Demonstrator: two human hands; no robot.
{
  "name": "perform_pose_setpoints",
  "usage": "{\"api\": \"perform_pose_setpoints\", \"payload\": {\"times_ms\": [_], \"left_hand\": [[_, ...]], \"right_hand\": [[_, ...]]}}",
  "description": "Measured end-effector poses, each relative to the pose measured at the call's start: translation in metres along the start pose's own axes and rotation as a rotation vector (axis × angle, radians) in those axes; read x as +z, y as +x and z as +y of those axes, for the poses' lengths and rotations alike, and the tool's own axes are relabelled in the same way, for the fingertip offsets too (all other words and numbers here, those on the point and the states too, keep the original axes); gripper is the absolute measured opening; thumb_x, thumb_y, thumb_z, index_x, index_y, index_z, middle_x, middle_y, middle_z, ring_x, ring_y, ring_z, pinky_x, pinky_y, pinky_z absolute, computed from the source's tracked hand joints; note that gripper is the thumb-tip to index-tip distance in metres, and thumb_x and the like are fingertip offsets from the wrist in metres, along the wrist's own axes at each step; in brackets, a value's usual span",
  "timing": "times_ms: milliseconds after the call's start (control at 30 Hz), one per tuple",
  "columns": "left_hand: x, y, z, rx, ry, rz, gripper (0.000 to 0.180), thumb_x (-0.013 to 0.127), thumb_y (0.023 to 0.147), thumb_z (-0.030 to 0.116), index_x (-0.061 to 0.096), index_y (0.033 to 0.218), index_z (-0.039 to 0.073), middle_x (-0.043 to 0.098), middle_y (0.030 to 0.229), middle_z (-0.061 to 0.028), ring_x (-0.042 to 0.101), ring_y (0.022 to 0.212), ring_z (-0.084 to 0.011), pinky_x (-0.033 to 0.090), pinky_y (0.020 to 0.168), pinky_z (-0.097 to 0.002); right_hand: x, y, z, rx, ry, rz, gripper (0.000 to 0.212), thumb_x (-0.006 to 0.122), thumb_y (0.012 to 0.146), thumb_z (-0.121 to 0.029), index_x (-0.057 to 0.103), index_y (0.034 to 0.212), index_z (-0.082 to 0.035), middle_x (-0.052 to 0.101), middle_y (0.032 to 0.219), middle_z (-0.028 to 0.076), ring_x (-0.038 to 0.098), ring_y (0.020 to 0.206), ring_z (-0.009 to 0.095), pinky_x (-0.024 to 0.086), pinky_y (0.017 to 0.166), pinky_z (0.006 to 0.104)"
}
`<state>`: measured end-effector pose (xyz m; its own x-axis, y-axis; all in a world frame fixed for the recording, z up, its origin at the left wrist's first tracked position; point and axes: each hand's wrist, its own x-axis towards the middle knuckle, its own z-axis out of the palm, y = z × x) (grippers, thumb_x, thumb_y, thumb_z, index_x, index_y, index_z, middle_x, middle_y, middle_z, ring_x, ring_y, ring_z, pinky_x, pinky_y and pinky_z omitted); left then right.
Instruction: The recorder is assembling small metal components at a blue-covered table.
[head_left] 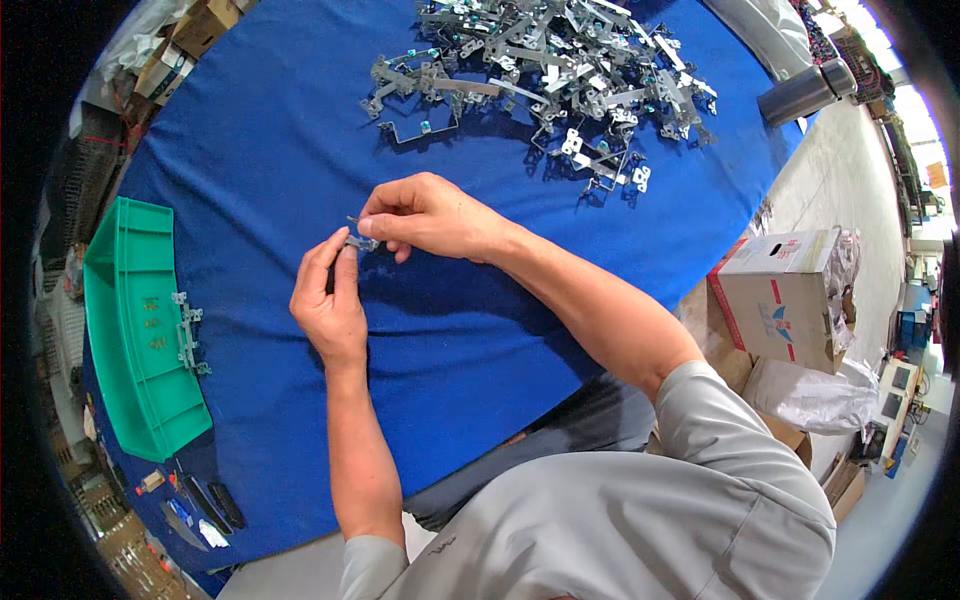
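Above the blue cloth, my two hands meet around a small silvery metal bracket (366,244), mostly covered by fingers. My left hand (332,305) pinches it between thumb and fingertips from the near left side. From the right, my right hand (432,217) closes thumb and forefinger at the bracket's upper end. A thin dark tip pokes out past the right fingertips; whether it belongs to the bracket I cannot tell. Beyond the hands lies a large heap of metal brackets (560,75), some with small teal parts on them.
A green plastic bin (150,390) stands at the left with a few small brass-coloured pieces inside. Metal strips (187,333) lie along its right edge. Small tools (205,505) lie at the near left. A steel flask (808,92) is far right; a cardboard box (780,290) stands beyond the table.
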<state>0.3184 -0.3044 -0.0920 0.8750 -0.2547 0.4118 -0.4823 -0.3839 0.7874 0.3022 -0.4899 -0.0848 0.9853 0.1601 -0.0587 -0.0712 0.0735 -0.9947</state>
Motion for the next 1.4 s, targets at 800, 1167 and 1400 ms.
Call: {"api": "perform_pose_setpoints", "payload": {"times_ms": [800, 1167, 1400], "left_hand": [[-0.001, 0.004, -0.006, -0.446, -0.505, 0.113, 0.023, 0.06, 0.097, 0.012, 0.064, 0.115, -0.003, 0.071, 0.095, -0.0123, 0.069, 0.071, -0.0146, 0.054, 0.056, -0.0228], [-0.003, 0.002, -0.002, 0.046, -0.061, 0.051, 0.02, 0.065, 0.093, 0.007, 0.072, 0.111, 0.001, 0.072, 0.098, -0.0084, 0.064, 0.088, -0.012, 0.05, 0.079, -0.0253], [-0.004, 0.001, -0.005, 0.036, -0.058, 0.02, 0.02, 0.066, 0.092, 0.004, 0.072, 0.11, 0.001, 0.071, 0.102, -0.0093, 0.064, 0.093, -0.0145, 0.049, 0.084, -0.0263]], "right_hand": [[0.009, -0.003, 0.002, -0.135, -0.204, 0.066, 0.018, 0.061, 0.096, -0.017, 0.064, 0.094, 0.001, 0.05, 0.071, -0.007, 0.041, 0.066, 0.001, 0.034, 0.056, 0.0215], [0.005, -0.001, 0.008, -0.237, -0.458, 0.206, 0.018, 0.065, 0.086, -0.015, 0.066, 0.095, 0.0, 0.064, 0.071, 0.011, 0.062, 0.064, 0.016, 0.049, 0.06, 0.0351], [0.005, 0.003, 0.014, -0.202, -0.311, 0.168, 0.011, 0.062, 0.085, -0.005, 0.062, 0.094, 0.002, 0.064, 0.07, 0.012, 0.065, 0.063, 0.018, 0.051, 0.059, 0.0339]]}}
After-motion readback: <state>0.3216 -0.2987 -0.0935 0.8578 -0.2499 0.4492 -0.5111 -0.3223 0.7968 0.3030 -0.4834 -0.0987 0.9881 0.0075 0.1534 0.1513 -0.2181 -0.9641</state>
